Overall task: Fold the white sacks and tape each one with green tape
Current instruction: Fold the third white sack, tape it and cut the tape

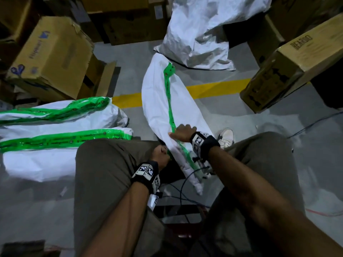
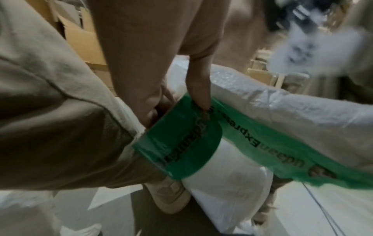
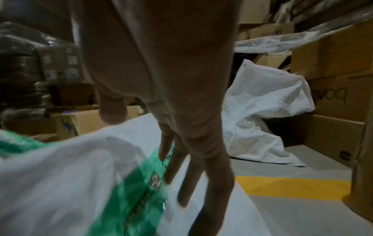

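1. While the folded white sack lies between the knees, its contents cannot be determined.
2. Left hand grips the green tape roll.
3. Right hand, fingers extended, presses the tape strip onto the sack.

Head camera looks steeply down past my knees; folded sack runs toward 12 o'clock. Left wrist camera sits close on the tape roll. Right wrist camera faces forward, low. All three share that sack.
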Demonstrator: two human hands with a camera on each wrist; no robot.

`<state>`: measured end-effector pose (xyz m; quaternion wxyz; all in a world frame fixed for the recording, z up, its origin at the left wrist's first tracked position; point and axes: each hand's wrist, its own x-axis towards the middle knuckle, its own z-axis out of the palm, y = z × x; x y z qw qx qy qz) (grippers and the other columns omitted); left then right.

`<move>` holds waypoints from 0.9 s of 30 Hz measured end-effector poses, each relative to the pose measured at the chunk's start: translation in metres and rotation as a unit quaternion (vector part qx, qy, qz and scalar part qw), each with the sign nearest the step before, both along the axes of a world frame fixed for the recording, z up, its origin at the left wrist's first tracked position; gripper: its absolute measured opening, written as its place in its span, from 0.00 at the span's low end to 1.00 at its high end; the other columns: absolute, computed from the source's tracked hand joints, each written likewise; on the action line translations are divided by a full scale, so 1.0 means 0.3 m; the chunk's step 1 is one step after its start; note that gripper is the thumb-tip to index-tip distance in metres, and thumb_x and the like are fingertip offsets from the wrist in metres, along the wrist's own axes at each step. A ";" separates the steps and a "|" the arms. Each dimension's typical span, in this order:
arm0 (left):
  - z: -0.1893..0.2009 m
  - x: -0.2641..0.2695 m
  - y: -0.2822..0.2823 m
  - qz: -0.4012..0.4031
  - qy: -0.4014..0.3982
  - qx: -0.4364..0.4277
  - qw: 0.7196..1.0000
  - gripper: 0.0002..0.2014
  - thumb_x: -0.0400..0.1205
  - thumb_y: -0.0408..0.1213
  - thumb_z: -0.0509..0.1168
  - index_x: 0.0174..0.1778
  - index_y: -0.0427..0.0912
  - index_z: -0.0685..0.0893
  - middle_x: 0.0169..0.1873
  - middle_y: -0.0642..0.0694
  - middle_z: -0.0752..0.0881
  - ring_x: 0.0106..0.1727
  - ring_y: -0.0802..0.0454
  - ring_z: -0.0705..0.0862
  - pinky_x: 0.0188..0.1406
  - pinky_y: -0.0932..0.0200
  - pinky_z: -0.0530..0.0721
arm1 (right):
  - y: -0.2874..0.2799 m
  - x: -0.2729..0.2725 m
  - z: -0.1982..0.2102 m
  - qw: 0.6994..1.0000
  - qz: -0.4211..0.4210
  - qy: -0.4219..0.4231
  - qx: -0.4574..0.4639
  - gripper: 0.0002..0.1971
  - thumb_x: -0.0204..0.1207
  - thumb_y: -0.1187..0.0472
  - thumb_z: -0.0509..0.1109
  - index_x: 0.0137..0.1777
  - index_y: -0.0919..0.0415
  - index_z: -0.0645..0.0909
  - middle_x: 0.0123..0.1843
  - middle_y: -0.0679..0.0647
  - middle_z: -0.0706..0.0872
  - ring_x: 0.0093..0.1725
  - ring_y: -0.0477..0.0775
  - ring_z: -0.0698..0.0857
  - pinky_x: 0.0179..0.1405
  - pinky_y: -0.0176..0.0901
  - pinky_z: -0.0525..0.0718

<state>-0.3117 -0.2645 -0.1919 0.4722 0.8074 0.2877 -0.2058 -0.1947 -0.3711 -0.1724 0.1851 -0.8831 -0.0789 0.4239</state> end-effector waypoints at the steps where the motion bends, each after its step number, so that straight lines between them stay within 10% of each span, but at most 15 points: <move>1: -0.003 0.000 -0.002 -0.012 0.001 0.009 1.000 0.16 0.76 0.26 0.63 0.28 0.44 0.66 0.28 0.48 0.72 0.37 0.48 0.72 0.29 0.60 0.69 | 0.008 0.035 0.027 1.000 0.010 0.009 0.019 0.35 0.84 0.33 0.56 0.73 0.65 0.73 0.78 0.64 0.74 0.72 0.64 0.76 0.67 0.52 0.73; 4: -0.013 -0.002 0.003 -0.033 -0.014 0.029 0.999 0.04 0.75 0.33 0.63 0.41 0.37 0.81 0.41 0.37 0.86 0.49 0.39 0.84 0.45 0.55 0.77 | 0.041 0.081 0.083 0.995 -0.003 0.067 0.073 0.38 0.79 0.29 0.62 0.70 0.65 0.75 0.71 0.54 0.77 0.63 0.61 0.80 0.44 0.47 0.78; 7: -0.027 0.000 0.010 -0.040 -0.063 0.024 0.997 0.19 0.81 0.29 0.65 0.69 0.34 0.82 0.66 0.31 0.84 0.67 0.37 0.82 0.67 0.51 0.77 | 0.054 0.028 0.089 0.997 0.065 0.039 0.031 0.48 0.72 0.29 0.71 0.80 0.67 0.69 0.76 0.62 0.77 0.71 0.62 0.79 0.61 0.46 0.80; 9: -0.029 0.002 0.009 -0.027 -0.096 0.007 0.995 0.17 0.75 0.35 0.65 0.59 0.35 0.86 0.59 0.30 0.87 0.61 0.38 0.85 0.63 0.46 0.81 | 0.026 -0.023 0.064 0.997 0.068 0.030 0.024 0.56 0.65 0.30 0.79 0.84 0.63 0.63 0.80 0.61 0.74 0.72 0.61 0.79 0.60 0.43 0.83; 12: -0.055 0.009 0.009 -0.002 -0.094 0.013 0.995 0.09 0.71 0.32 0.69 0.46 0.39 0.83 0.45 0.36 0.89 0.49 0.41 0.87 0.49 0.47 0.86 | -0.054 -0.078 0.038 0.995 0.058 0.064 0.051 0.52 0.67 0.52 0.86 0.84 0.62 0.58 0.78 0.59 0.73 0.64 0.56 0.80 0.29 0.26 0.82; 17: -0.022 0.022 -0.050 0.012 -0.149 0.041 0.988 0.10 0.70 0.37 0.72 0.39 0.46 0.75 0.39 0.40 0.87 0.42 0.38 0.85 0.43 0.46 0.85 | -0.145 -0.198 -0.047 0.996 0.034 -0.085 0.017 0.54 0.66 0.53 0.82 0.86 0.59 0.51 0.69 0.68 0.77 0.66 0.73 0.81 0.57 0.58 0.83; 27: 0.113 0.067 -0.148 -0.244 -0.204 0.232 0.919 0.15 0.76 0.51 0.70 0.46 0.42 0.82 0.47 0.37 0.87 0.51 0.33 0.85 0.49 0.45 0.81 | -0.318 -0.147 0.120 0.980 -0.029 -0.195 0.017 0.35 0.72 0.66 0.72 0.81 0.55 0.70 0.73 0.65 0.80 0.72 0.71 0.75 0.66 0.51 0.73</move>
